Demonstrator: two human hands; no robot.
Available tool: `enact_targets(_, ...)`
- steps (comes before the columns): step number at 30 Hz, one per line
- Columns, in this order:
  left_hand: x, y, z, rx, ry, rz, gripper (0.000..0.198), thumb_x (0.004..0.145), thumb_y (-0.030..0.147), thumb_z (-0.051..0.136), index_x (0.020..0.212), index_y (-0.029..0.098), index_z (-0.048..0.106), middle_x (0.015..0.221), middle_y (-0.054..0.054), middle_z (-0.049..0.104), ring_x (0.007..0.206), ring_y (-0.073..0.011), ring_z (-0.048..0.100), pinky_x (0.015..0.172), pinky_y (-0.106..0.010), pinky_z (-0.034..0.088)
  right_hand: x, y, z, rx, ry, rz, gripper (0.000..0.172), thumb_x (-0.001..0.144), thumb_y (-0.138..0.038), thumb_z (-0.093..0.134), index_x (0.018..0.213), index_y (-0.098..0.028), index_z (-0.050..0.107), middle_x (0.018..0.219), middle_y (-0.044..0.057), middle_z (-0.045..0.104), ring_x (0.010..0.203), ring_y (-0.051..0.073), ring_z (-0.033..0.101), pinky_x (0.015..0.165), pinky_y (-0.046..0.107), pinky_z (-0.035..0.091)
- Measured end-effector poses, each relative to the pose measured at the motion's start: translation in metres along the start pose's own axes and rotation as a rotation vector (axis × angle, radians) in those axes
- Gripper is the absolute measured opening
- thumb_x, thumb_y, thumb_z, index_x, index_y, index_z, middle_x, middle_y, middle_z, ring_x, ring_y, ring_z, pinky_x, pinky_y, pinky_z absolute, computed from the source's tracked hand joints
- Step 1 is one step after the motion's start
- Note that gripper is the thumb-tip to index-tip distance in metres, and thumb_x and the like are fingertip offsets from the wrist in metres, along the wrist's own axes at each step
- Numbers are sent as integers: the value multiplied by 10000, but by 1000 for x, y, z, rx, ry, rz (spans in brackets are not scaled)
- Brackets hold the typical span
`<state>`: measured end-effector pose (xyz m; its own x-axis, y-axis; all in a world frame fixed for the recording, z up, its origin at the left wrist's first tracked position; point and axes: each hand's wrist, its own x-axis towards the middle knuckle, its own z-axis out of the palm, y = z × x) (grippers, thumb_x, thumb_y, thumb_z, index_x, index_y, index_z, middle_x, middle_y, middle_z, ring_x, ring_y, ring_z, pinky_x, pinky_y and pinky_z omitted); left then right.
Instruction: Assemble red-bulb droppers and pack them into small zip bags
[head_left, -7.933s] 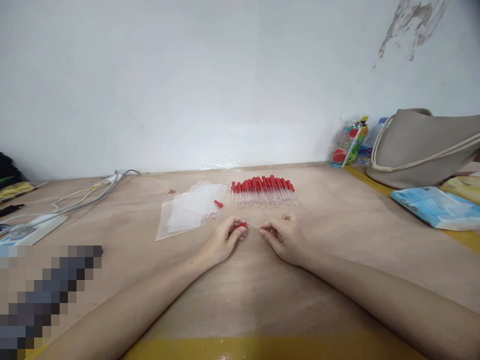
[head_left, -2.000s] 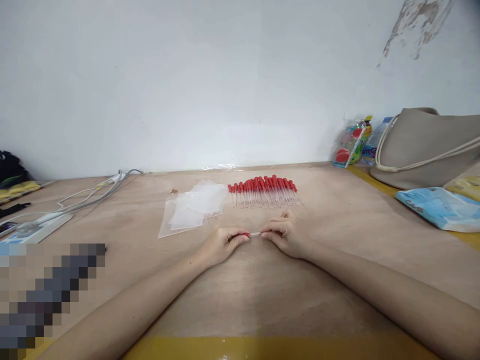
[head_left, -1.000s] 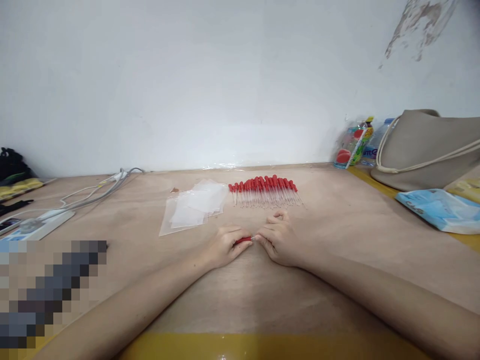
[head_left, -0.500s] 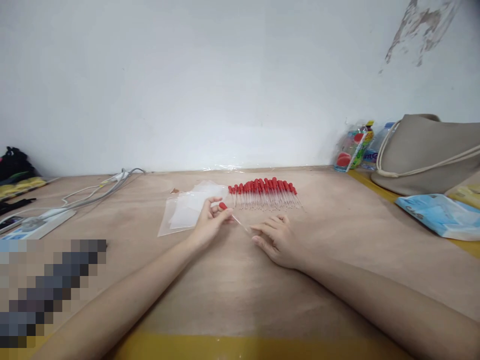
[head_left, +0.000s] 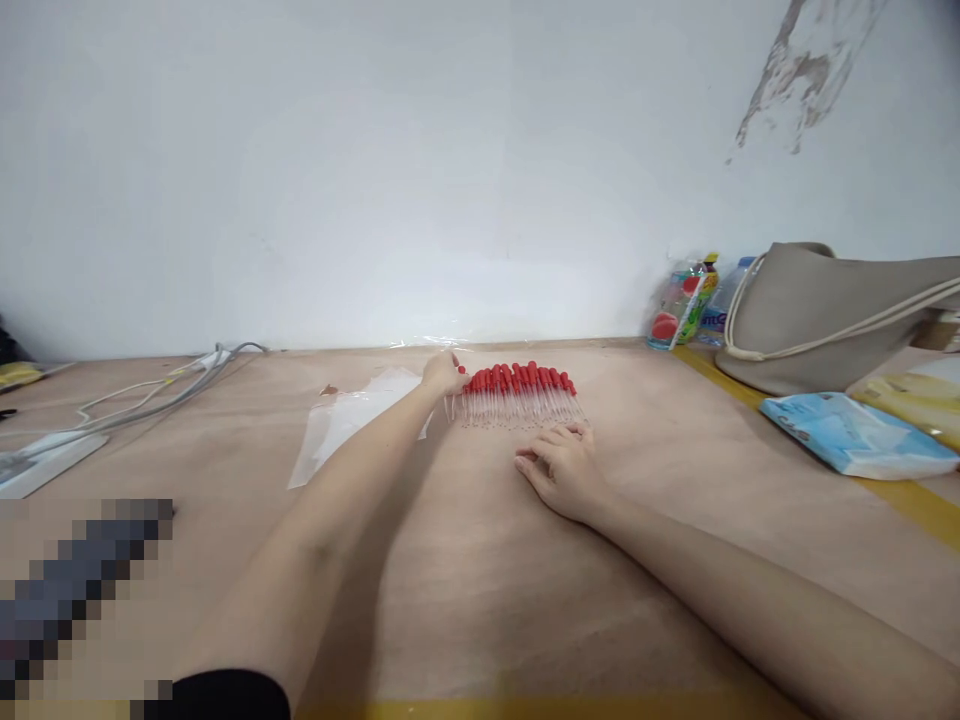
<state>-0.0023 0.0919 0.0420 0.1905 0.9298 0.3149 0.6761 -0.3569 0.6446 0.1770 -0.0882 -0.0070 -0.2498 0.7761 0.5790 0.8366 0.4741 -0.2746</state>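
Observation:
Several thin clear droppers with red bulbs (head_left: 525, 378) lie side by side in a row on the brown tabletop (head_left: 465, 580). At the left end of that row is my left hand (head_left: 444, 374), its fingers closed on a red-bulbed dropper (head_left: 454, 360) whose lower part is mostly hidden. My right hand (head_left: 559, 462) rests on the table just below the row's right part, fingers loosely curled and apart, holding nothing visible. Clear plastic sheets (head_left: 337, 425) lie partly under my left forearm.
Cables (head_left: 180, 378) and a white power strip (head_left: 52, 462) are at the left. On the right stand bottles (head_left: 675, 310) and a grey bag (head_left: 817, 310), with a blue packet (head_left: 855, 435) in front. A white wall (head_left: 375, 180) closes off the back.
My left hand has moved forward with the dropper to the row's left end. My right hand has stayed near the row's front, away from the dropper tip. The view has shifted slightly.

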Motion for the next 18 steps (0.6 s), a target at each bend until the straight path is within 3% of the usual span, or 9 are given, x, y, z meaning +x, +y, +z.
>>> enact_targets(4, -7, 2, -3, 107, 17, 79, 187, 677, 227, 637, 739, 105, 510, 669, -4, 593, 688, -136, 591, 661, -225, 415, 0, 0, 0, -15, -8, -2, 142, 818, -287, 503, 800, -219, 626, 738, 10, 642, 792, 166, 531, 875, 418, 202)
enact_targets(8, -57, 6, -18, 163, -16, 225, 239, 698, 318, 638, 841, 135, 583, 772, -33, 589, 839, -208, 564, 765, -306, 429, 1, 1, 0, 24, -45, -26, 152, 820, -282, 500, 834, -203, 630, 797, 37, 635, 826, 177, 536, 826, 385, 290)
enact_targets(12, -130, -1, -37, 222, -231, 491, 307, 796, 392, 529, 1017, 189, 595, 1040, -82, 580, 998, -217, 531, 883, -358, 410, 2, 3, 2, 101, -117, -89, 218, 829, -286, 484, 979, -199, 617, 1003, 69, 612, 936, 188, 537, 814, 355, 374)
enact_targets(15, -165, -9, -48, 284, -394, 502, 458, 834, 421, 465, 1246, 220, 461, 1317, -100, 427, 1216, -244, 382, 1008, -416, 301, 1, 5, 5, 84, -180, -94, 328, 845, -334, 453, 1114, -192, 575, 1187, 101, 540, 1084, 219, 487, 894, 386, 374)
enact_targets(18, -175, -13, -50, 313, -453, 470, 487, 866, 420, 403, 1315, 235, 370, 1398, -88, 318, 1291, -236, 273, 1049, -442, 231, 1, 8, 8, 39, -249, -75, 399, 866, -381, 400, 1189, -190, 534, 1279, 118, 471, 1170, 240, 427, 953, 420, 344)
